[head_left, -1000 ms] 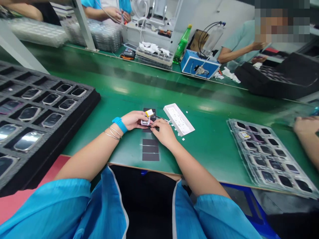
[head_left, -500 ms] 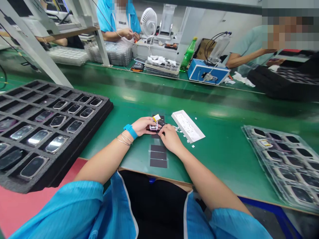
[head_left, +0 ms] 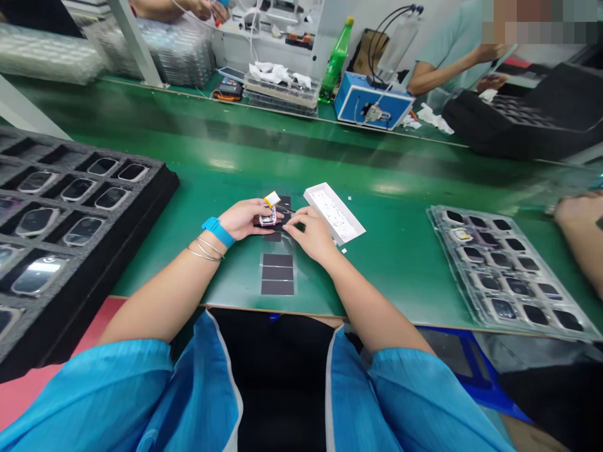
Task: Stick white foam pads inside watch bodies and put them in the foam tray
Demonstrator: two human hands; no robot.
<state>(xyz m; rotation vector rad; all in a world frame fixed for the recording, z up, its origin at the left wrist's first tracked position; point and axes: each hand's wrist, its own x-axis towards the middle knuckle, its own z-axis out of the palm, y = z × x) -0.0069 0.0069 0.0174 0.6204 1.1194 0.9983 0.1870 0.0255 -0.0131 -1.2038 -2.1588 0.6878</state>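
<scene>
My left hand (head_left: 244, 220) holds a small white watch-like casing (head_left: 267, 218) over a dark pad on the green bench. A flat yellow-and-white piece, possibly a pouch battery (head_left: 272, 199), stands up from the casing's far edge. My right hand (head_left: 309, 236) presses in from the right, its fingertips at the casing. A thin dark wire or tool (head_left: 286, 208) lies beyond them; its ends are hidden. Below my hands lies a strip of dark pads (head_left: 277, 273). A white tray (head_left: 333, 212) with small scraps sits just beyond my right hand.
A black foam tray (head_left: 167, 179) of glossy watch bodies fills the left. A clear blister tray (head_left: 438, 216) with dark parts lies right, near a co-worker's hand (head_left: 577, 210). Across the bench stand a blue box (head_left: 374, 100) and a green bottle (head_left: 336, 63).
The whole view shifts slightly as my head moves. My hands stay together around the small casing, and the yellow piece remains on its far edge.
</scene>
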